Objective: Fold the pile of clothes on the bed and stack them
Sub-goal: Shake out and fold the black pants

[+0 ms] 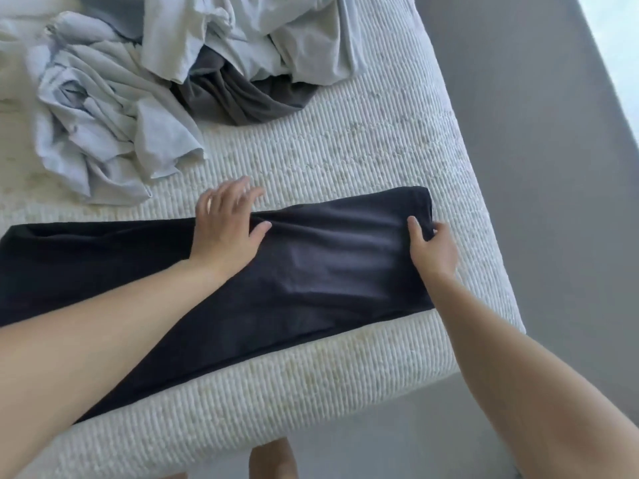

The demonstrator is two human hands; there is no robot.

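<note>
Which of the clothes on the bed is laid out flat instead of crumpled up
The black garment under both hands, spread as a long flat band along the bed's near edge. The pale blue shirts and dark grey garment lie crumpled in the far pile.

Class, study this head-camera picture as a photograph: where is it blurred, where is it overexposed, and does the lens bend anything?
Head view: the left hand has motion-blurred fingertips, while the right hand pinching the black garment is sharper; the top right corner by the floor is washed out by bright light; the wide lens bows the bed edge; the garment's folds are hard to read.
</note>
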